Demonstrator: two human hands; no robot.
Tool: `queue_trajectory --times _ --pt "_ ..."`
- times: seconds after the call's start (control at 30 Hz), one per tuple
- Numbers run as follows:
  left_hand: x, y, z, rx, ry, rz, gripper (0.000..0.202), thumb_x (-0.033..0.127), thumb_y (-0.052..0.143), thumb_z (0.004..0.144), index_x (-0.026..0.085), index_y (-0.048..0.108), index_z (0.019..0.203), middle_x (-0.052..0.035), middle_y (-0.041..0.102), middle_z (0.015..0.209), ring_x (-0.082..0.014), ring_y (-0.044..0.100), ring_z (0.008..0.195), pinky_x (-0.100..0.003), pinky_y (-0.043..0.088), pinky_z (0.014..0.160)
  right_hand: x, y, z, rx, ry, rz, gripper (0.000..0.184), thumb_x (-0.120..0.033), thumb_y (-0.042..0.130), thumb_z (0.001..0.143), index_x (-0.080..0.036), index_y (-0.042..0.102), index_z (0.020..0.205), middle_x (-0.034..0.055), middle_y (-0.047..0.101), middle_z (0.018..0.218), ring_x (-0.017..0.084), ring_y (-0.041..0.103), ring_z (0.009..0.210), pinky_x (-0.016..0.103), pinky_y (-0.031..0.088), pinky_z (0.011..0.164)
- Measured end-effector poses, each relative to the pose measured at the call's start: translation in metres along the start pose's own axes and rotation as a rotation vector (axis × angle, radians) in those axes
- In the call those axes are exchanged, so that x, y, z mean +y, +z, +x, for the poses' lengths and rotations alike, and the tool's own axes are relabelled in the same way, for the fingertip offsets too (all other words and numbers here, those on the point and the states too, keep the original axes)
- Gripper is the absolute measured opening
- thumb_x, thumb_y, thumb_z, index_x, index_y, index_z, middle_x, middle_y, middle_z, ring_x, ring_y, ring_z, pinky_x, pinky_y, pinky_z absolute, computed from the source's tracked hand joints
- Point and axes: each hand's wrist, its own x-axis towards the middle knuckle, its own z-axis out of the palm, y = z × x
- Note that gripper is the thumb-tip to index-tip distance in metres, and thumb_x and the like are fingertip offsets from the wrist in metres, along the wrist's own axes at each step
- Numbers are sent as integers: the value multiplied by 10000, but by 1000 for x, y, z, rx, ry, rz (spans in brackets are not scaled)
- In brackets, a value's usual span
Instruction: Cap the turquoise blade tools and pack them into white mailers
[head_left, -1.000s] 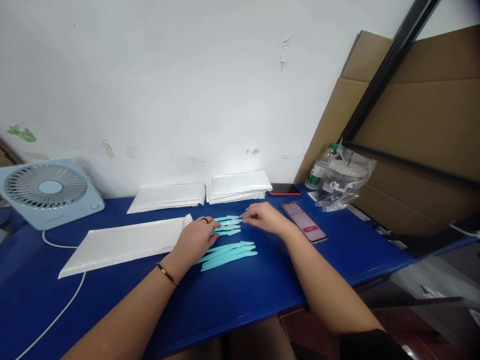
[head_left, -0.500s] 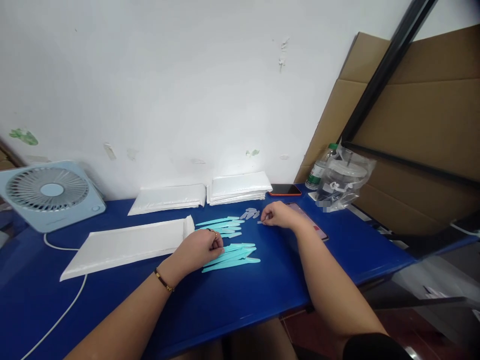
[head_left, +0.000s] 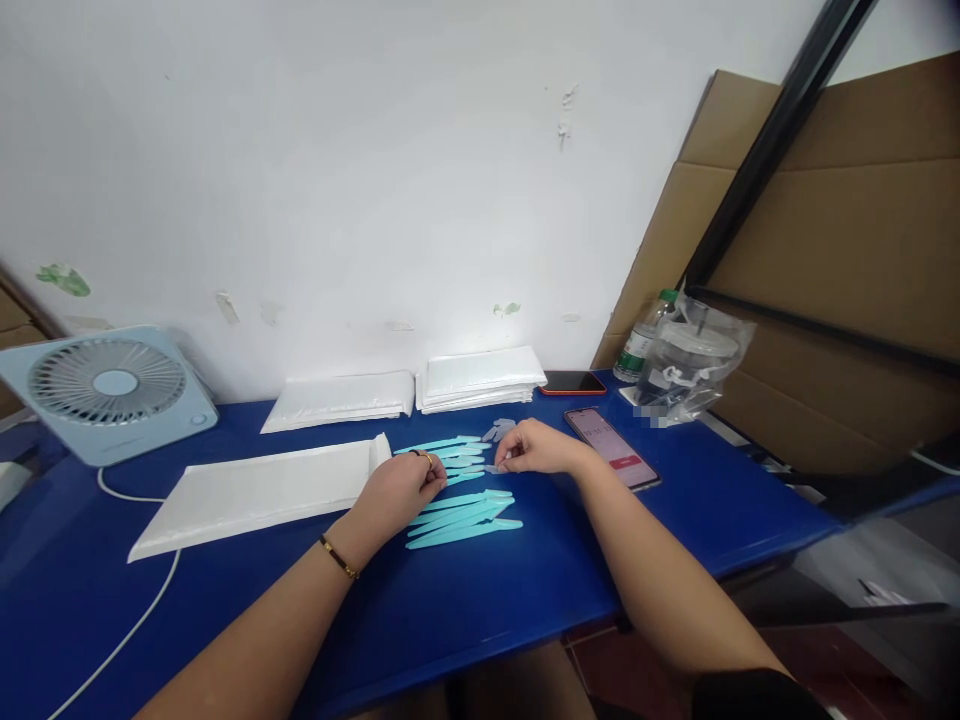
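My left hand is closed in a pinch over the handles of the upper group of teal eyebrow razors. One razor appears to lie in its fingers, its narrow end pointing right. My right hand is just to the right, its fingertips closed on a small clear plastic blade cap near that razor's tip. Several more clear caps lie in a small heap behind the right fingers, which partly cover them. A second group of teal eyebrow razors is fanned out closer to me.
Left of my hands lies a white padded envelope. Stacked white envelopes rest against the wall. A phone lies beside my right wrist, another phone behind it. A blue fan and a bagged container stand at the sides.
My right hand has moved left and toward me with the clear cap, closer to my left hand. The left hand has shifted slightly back toward the upper razors.
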Motion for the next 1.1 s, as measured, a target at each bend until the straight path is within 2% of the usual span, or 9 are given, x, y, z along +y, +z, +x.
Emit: queue_trajectory --times 0.27,0.43,0.5,0.6,0.7,0.8,0.93,1.03,1.1 --pt "5 0 -1 22 59 58 161 260 470 825 215 613 766 -1 641 777 -149 572 686 -258 387 627 -9 11 8 23 -53 -55 161 -279 648 731 -163 723 813 9 645 659 103 545 576 191 386 522" --pt "6 1 1 11 52 61 186 260 454 832 209 622 770 -24 649 811 -174 576 748 -281 402 673 -18 18 14 42 -122 -84 140 -248 627 749 -172 721 819 26 677 750 114 570 614 204 402 556" --pt "7 0 1 41 57 58 180 269 459 831 211 629 837 -38 648 873 -193 574 808 -299 412 712 -14 13 11 109 -107 -98 132 -225 611 760 -184 719 824 27 688 793 126 591 668 213 422 612" --pt "7 -4 -1 69 79 27 194 306 488 818 220 632 915 -48 633 961 -212 565 885 -311 419 746 4 -3 2 316 3 -153 149 -181 573 776 -184 711 832 36 691 832 148 606 743 235 436 689" --pt "7 -8 -4 -44 109 -32 189 342 539 787 226 657 878 -34 643 911 -196 575 822 -289 418 695 26 -18 -7 439 142 -244 185 -111 561 754 -172 706 850 53 685 843 164 605 760 250 440 705" --pt "5 -7 -5 -125 123 -37 169 328 544 779 231 670 837 -18 654 840 -173 576 734 -272 400 639 37 -22 -8 406 147 -307 244 -57 571 710 -179 708 872 55 675 871 166 596 770 249 434 717" --pt "7 -5 -5 -87 126 62 175 279 487 791 215 647 761 -21 653 774 -173 571 709 -274 382 630 36 -16 -3 349 93 -317 167 -108 597 701 -173 705 809 49 658 864 151 583 740 234 424 690" --pt "9 -3 -6 -63 95 96 160 256 475 770 206 623 735 -28 647 772 -174 568 707 -272 373 612 32 -11 -1 319 131 -294 119 -113 604 664 -153 683 744 40 649 781 135 568 679 217 412 634" --pt "10 -2 -7 -60 82 93 155 240 462 762 205 602 707 -26 635 746 -170 558 689 -268 362 590 31 -9 -2 292 170 -248 162 -83 591 628 -153 664 754 20 635 720 121 553 632 201 394 579"
